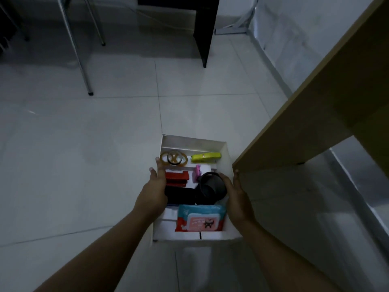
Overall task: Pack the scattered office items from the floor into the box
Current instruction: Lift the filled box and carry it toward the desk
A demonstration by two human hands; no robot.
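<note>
A white box [228,159] sits on the tiled floor, filled with office items. Inside lie tape rolls [173,158], a yellow-green stapler [206,157], a pink clip [198,173], a red stapler [176,179], a black case [180,194], a dark cup [212,186] on its side and a pack of wipes [201,219]. My left hand [156,186] rests against the box's left wall, fingers extended. My right hand [236,197] lies along the right wall beside the cup. Both hands flank the box; whether they grip it firmly is unclear.
A wooden desk panel [315,106] rises just right of the box, almost touching its corner. A black furniture leg [205,32] and metal chair legs [83,66] stand farther back. A wall [315,28] runs along the right. Open tiled floor lies to the left.
</note>
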